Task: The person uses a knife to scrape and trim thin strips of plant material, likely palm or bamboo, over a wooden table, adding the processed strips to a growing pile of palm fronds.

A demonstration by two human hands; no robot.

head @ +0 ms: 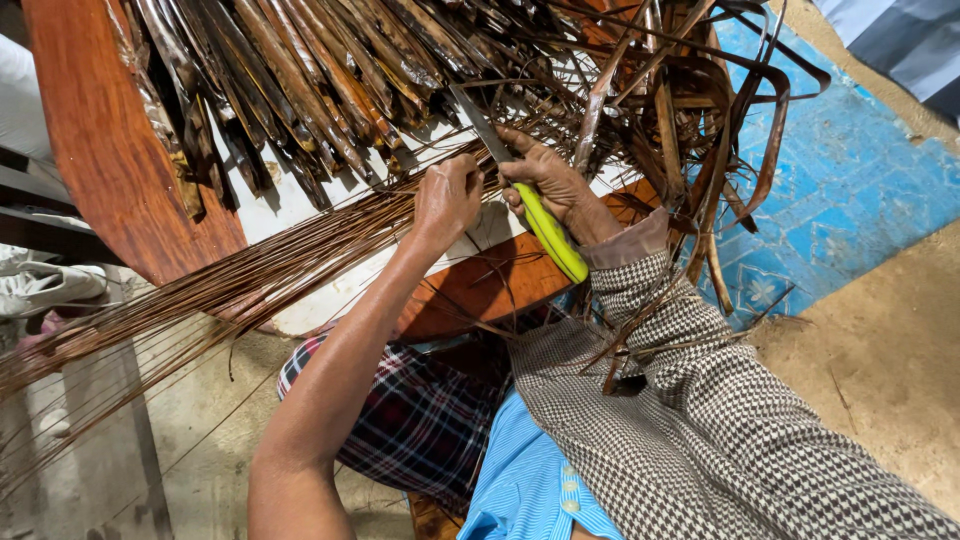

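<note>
While my right hand (548, 180) grips the knife (520, 190) by its yellow-green handle, blade pointing up-left over the counter (100, 150), my left hand (447, 197) clenches the thin brown sticks (250, 270), which trail down-left.

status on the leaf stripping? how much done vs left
Done: a long bundle of thin bare ribs runs off the table to the left. In hand: left hand grips ribs while right hand works a yellow-handled knife. Left: a pile of dry brown leaves on the table.
</note>
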